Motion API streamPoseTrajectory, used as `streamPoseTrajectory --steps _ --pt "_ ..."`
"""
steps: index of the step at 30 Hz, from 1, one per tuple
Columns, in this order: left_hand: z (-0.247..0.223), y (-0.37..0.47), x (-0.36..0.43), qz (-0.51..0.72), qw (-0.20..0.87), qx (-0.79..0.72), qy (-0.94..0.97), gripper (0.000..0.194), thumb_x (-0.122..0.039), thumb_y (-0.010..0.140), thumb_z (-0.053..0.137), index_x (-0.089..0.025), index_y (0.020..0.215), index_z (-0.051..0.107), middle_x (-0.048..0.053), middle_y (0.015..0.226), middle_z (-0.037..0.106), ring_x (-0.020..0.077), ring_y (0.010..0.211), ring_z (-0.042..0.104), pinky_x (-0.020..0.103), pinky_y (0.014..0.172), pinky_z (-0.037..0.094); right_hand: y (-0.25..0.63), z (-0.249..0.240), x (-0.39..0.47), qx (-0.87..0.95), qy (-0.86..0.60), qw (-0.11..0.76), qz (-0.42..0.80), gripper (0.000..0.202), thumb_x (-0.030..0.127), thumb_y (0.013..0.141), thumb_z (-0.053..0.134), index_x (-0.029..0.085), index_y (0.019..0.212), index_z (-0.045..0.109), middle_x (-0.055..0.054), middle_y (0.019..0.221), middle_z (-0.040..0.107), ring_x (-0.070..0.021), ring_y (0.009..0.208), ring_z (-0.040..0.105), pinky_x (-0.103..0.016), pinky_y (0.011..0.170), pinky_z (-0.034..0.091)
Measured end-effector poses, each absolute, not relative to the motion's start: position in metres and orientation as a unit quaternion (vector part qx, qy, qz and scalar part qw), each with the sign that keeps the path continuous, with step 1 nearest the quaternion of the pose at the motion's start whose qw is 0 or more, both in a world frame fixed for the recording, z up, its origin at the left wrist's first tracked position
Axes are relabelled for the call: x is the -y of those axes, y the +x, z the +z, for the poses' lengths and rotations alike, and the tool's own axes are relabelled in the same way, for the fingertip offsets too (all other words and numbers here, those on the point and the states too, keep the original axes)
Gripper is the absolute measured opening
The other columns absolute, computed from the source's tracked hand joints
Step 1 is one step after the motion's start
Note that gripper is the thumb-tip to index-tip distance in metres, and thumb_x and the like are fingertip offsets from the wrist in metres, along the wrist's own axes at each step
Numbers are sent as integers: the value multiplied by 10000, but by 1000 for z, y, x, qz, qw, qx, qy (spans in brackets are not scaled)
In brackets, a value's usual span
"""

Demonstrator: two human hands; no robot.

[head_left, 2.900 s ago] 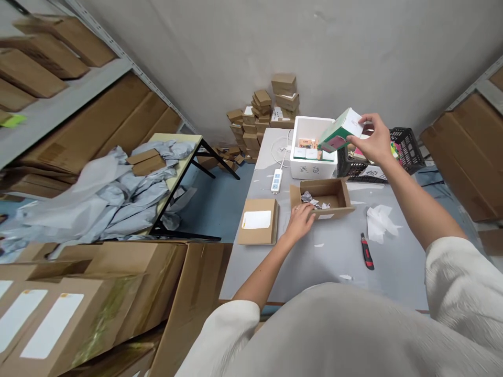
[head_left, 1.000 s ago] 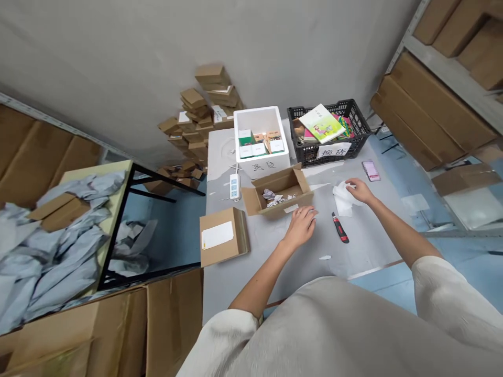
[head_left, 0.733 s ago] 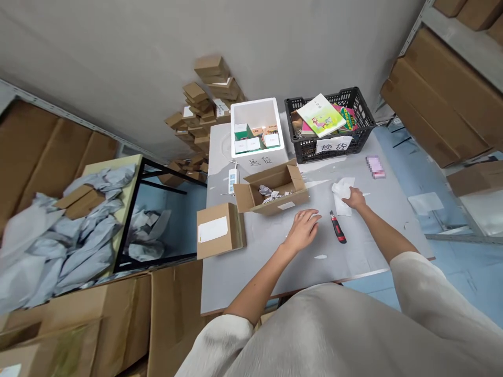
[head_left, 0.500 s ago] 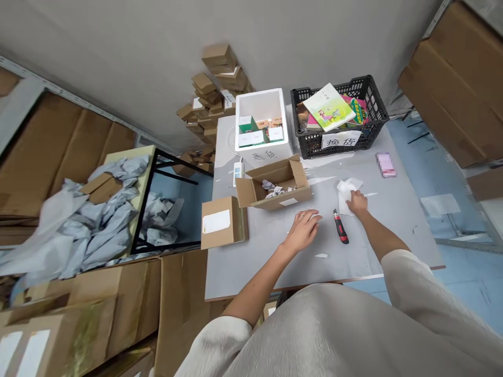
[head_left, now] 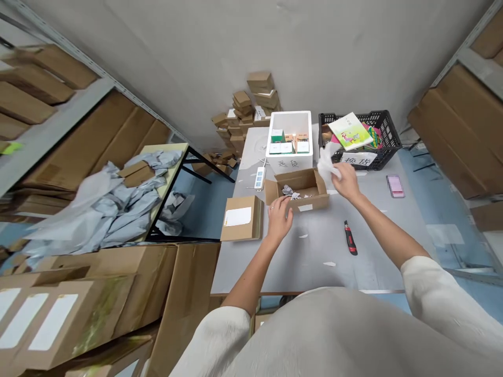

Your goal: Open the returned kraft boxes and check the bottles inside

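1. The right hand (head_left: 346, 180), right of the frame's centre, is gripping a crumpled white sheet (head_left: 327, 163) between closed fingers and thumb; the sheet is hanging clear of the table (head_left: 314, 267), just beyond the right end of the open carton (head_left: 323, 201).
2. The left hand (head_left: 280, 219), near the middle of the frame, is bending its fingers loosely, thumb apart, at the carton's near left corner; it is holding nothing that shows.
3. By my judgement, the work is standing partway: the carton is already lying open, and the white sheet is already off the table. The paper scraps (head_left: 288, 191) are still sitting inside, and the carton's flaps are not yet closing over them.
4. Left of it, a labelled carton (head_left: 240, 229) is lying shut; right of centre, a red and black cutter (head_left: 351, 238) is lying out of hand.
5. The right hand's fingertips are partly disappearing into the sheet, whose material is staying uncertain. Whether the left fingertips are touching the carton, I cannot tell.
6. Blurring is masking the pink rectangular item (head_left: 395, 186) at right, and the frame's edges are cutting off the shelves at both sides.
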State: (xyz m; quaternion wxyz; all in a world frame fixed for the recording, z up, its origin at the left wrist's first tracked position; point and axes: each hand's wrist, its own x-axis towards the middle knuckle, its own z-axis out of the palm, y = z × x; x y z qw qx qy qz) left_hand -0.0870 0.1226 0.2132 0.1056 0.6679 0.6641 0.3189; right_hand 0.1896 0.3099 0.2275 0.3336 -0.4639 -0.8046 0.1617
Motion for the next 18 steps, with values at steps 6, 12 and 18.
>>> streamPoseTrajectory --steps 6,12,18 --pt "206 -124 -109 305 119 -682 654 360 -238 999 522 -239 1311 701 148 1462 653 354 1426 558 576 1194 425 77 235 -301 899 -366 149 191 452 160 831 668 245 1269 738 -136 1332 744 -398 1313 583 -561 1152 384" --pt "190 -155 -107 361 160 -688 609 408 -290 993 547 -254 1384 657 156 1541 583 357 1466 528 579 1199 452 79 216 -308 858 -391 178 282 481 304 854 685 273 1330 742 -89 1414 735 -326 1354 624 -529 1228 401" --pt "157 -172 -133 456 329 -713 419 696 -409 974 624 -256 1615 398 193 1621 519 329 1471 557 519 1195 475 141 196 -310 640 -643 269 322 492 530 944 575 205 1276 736 -165 1373 740 -351 1357 621 -546 1208 443"
